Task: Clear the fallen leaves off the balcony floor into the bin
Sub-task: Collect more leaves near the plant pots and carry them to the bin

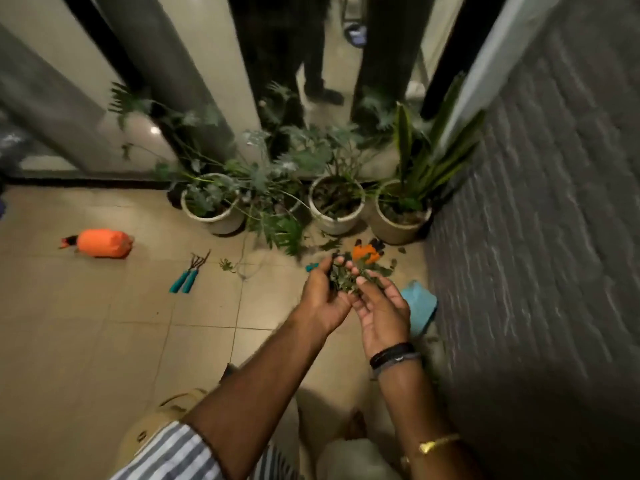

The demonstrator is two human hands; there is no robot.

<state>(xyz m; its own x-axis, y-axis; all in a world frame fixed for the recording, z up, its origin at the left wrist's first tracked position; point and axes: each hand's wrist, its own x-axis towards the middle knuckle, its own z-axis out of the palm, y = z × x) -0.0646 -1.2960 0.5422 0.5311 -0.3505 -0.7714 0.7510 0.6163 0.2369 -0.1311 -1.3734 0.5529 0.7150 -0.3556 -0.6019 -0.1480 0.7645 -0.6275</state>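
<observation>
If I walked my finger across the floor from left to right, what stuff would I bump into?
Orange bottle → teal garden tools → small loose leaf → both hands cupping a bunch of leaves → blue cloth by the grey wall.

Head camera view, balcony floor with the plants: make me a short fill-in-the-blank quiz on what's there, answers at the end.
1. Both hands, left hand and right hand, together hold a bunch of ____.
2. The spray bottle lying on the floor tiles is ____ in colour.
3. The hand tools on the tiles have ____ handles.

Answers: leaves; orange; teal
</observation>
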